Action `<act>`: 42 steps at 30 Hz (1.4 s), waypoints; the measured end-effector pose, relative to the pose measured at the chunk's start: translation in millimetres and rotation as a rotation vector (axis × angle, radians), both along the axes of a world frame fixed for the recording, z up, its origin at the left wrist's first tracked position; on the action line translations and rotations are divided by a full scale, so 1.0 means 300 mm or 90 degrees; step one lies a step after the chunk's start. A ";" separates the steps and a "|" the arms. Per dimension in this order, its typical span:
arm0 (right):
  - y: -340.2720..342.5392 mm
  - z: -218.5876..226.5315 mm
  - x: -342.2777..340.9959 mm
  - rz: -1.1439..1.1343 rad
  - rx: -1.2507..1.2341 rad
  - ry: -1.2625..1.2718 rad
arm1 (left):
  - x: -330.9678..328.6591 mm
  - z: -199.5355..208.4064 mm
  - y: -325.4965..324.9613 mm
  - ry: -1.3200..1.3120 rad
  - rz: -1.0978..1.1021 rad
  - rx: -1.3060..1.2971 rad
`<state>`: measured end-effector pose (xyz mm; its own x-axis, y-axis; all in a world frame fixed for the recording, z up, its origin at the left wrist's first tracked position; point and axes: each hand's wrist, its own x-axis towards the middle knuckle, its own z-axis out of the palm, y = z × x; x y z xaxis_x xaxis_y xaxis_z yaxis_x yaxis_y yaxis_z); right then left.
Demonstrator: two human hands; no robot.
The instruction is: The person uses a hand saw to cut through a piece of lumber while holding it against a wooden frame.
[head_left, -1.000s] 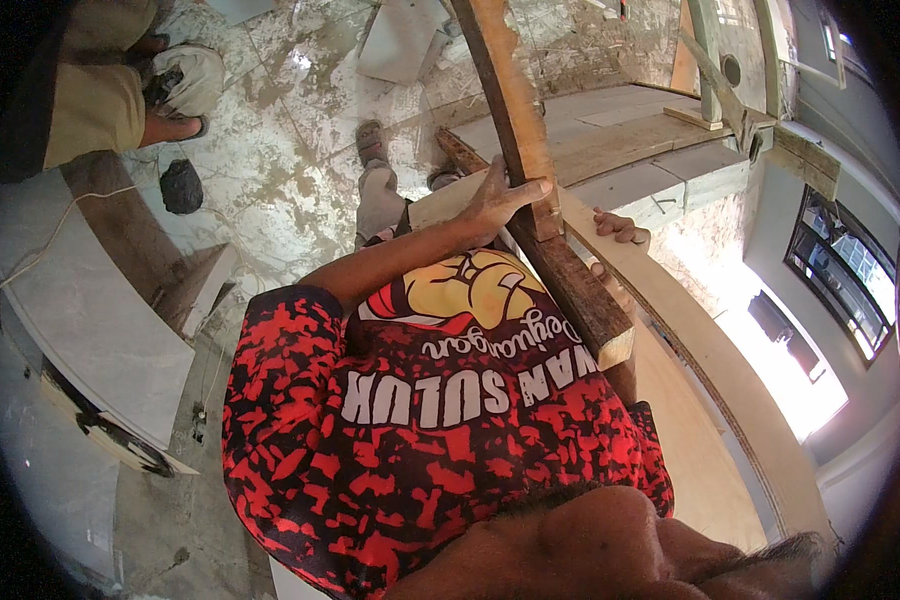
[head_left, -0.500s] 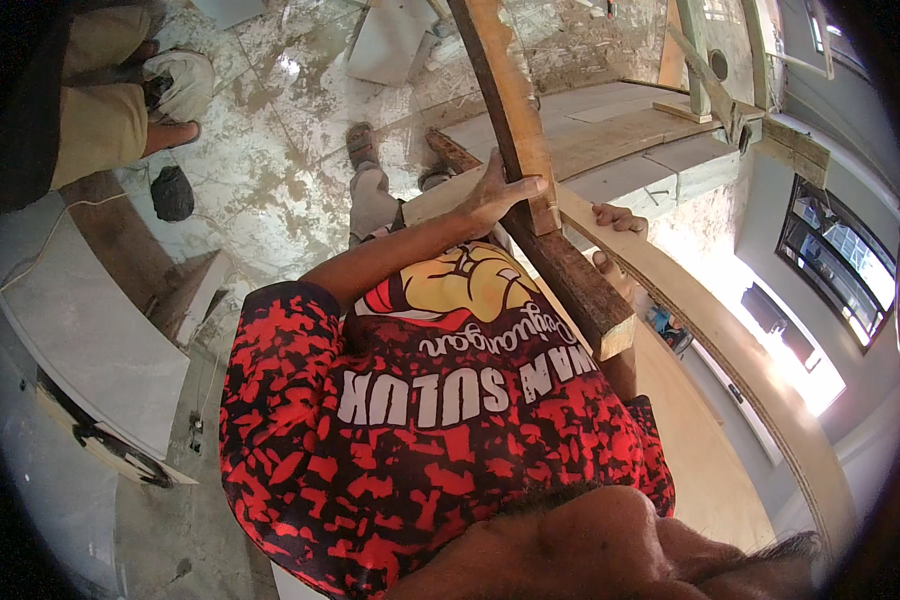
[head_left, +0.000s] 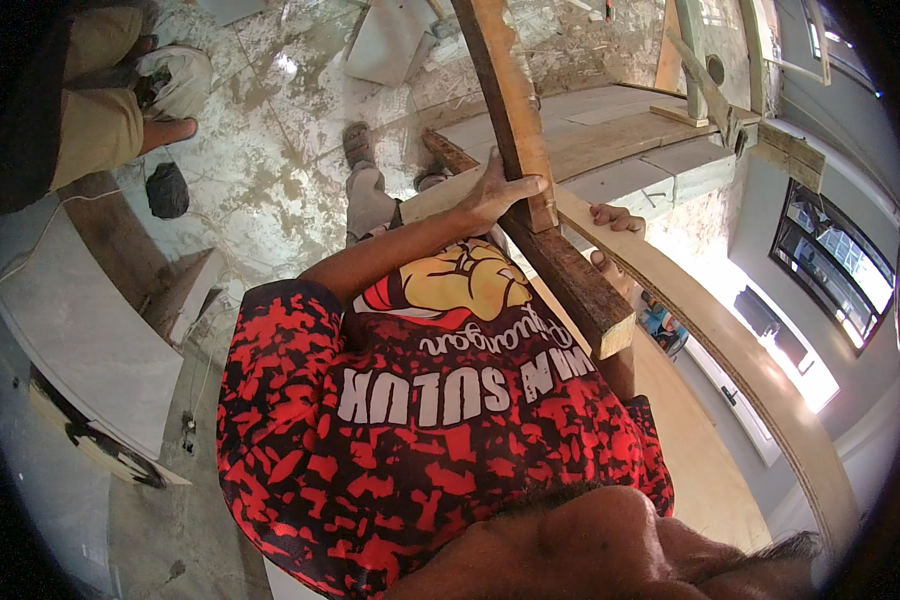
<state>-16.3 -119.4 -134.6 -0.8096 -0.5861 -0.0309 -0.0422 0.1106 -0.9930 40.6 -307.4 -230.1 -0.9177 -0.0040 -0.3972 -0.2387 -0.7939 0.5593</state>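
Note:
My left hand [head_left: 492,196] is closed around a long timber [head_left: 515,110], dark on one side and pale brown on its face, with the thumb across that face. Its lower end rests against a second, darker timber [head_left: 570,285], which slants in front of my chest and shows a pale sawn end. My right hand [head_left: 618,218] is closed on a pale plywood strip [head_left: 715,340], fingers curled over its far edge and thumb on the near side. The dark timber crosses in front of my right forearm and partly hides it.
A wooden bench-like ledge [head_left: 610,120] with pale blocks lies beyond my hands. A pale panel [head_left: 695,440] stands at my right side. Another person's legs [head_left: 100,130] show at far left, near a black bag [head_left: 168,190] and a cable. The tiled floor [head_left: 280,150] is stained.
My view has shifted slightly, moving the surroundings a little in the picture. Both hands keep their grips, and the timbers hold nearly the same place.

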 end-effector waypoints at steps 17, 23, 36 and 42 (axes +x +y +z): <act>-0.034 0.005 0.015 -0.053 -0.068 -0.076 | -0.012 -0.106 -0.073 0.078 -0.233 -0.171; -0.014 0.003 0.009 -0.041 -0.044 -0.062 | -0.015 -0.096 -0.077 0.109 -0.227 -0.169; 0.020 -0.019 -0.183 -0.127 -0.083 0.073 | -0.024 -0.082 -0.083 0.109 -0.215 -0.192; 0.017 -0.030 -0.304 -0.056 -0.106 -0.121 | -0.018 -0.075 -0.080 0.106 -0.194 -0.186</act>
<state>-107.6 -114.5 -143.6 -0.8463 -0.5239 -0.0964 0.1495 -0.0600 -0.9869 35.3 -331.4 -252.5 -0.9457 0.1864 -0.2663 -0.3247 -0.5048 0.7998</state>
